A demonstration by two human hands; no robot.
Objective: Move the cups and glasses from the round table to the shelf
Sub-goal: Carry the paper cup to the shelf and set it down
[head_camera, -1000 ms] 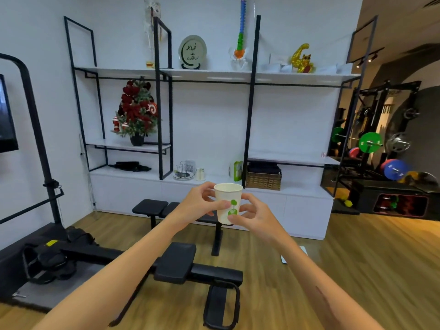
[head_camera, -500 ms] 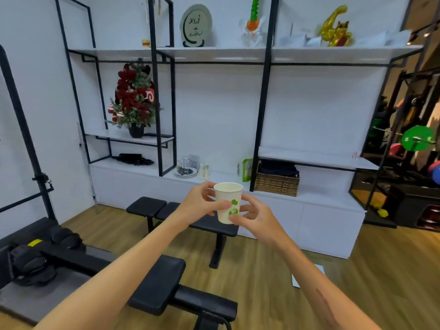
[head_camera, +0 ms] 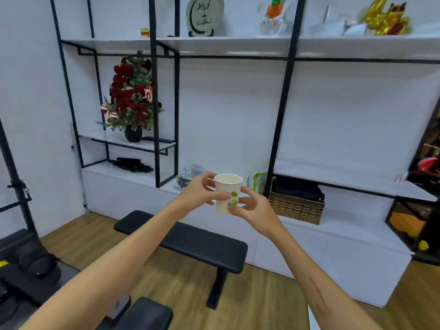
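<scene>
A white paper cup (head_camera: 225, 191) with a green leaf print is held upright at chest height in front of me. My left hand (head_camera: 199, 192) grips its left side with thumb and fingers. From the right, my right hand (head_camera: 252, 206) pinches the cup near its base. Straight ahead stands the white shelf (head_camera: 333, 225) with black metal posts. On its low counter sits a tray of clear glasses (head_camera: 187, 178), just behind my left hand. The round table is out of view.
A black padded bench (head_camera: 190, 239) stands on the wood floor between me and the shelf. A wicker basket (head_camera: 296, 206) and a green packet (head_camera: 259, 182) sit on the counter. A small decorated tree (head_camera: 132, 101) stands on a mid shelf. Gym gear lies at the left.
The shelf and bench have grown larger and closer as I walk forward. Both hands keep the same hold on the cup.
</scene>
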